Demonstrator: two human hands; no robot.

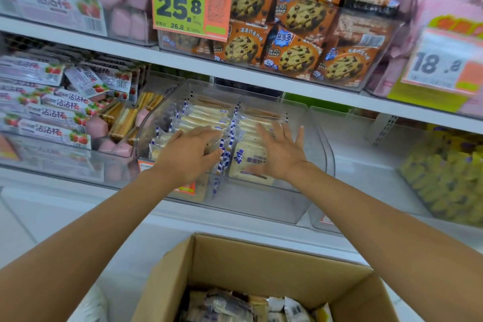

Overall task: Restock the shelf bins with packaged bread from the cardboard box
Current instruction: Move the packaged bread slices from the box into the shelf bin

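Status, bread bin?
Left hand, right hand open, resting on bread packs in clear bin. Cardboard box below holds more packs. Nothing in the way.

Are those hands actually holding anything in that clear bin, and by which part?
Nothing is gripped. The left hand and right hand are spread open, fingers fairly straight, over the tops of the bread packs in the clear bin.

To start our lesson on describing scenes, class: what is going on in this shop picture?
A person is stocking a shelf in a shop. Both arms reach into a clear bin on it. The left hand and the right hand lie with straight fingers on two rows of bread packets standing in the bin, and neither seems to hold one. Below, an open cardboard box has loose packets in it.
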